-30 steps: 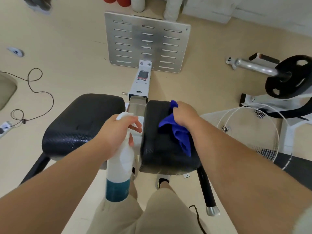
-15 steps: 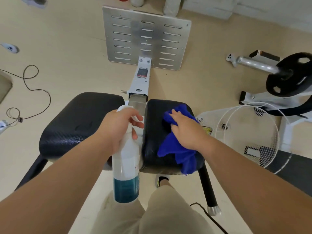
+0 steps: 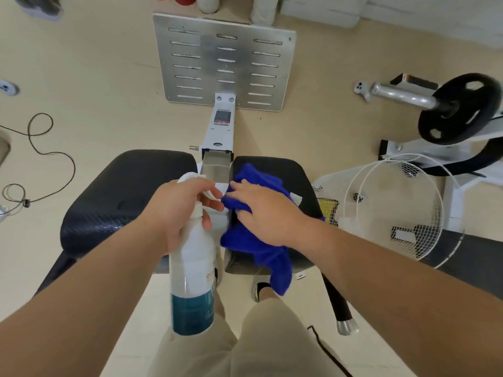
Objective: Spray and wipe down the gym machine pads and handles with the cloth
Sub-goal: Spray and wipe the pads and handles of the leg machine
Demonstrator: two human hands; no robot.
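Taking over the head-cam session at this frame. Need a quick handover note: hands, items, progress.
Left hand: grip round the spray bottle neck, over the gap between the pads.
Right hand: flat, pressing the blue cloth on the right pad, inner edge.
Done: left pad shows wet sheen at its near edge, apparently sprayed.
Left: finish right pad, wipe left pad, then handles.

The left forearm (image 3: 81,289) and right forearm (image 3: 394,268) are bare along their whole visible length, from the near edge of the view up to the left hand (image 3: 174,213) and right hand (image 3: 266,213), which are bare too. Loose, plain beige trousers (image 3: 272,344) cover the 2 legs. Past the right hem show a strip of bare ankle and 1 dark shoe (image 3: 260,289) with yellow-green trim.
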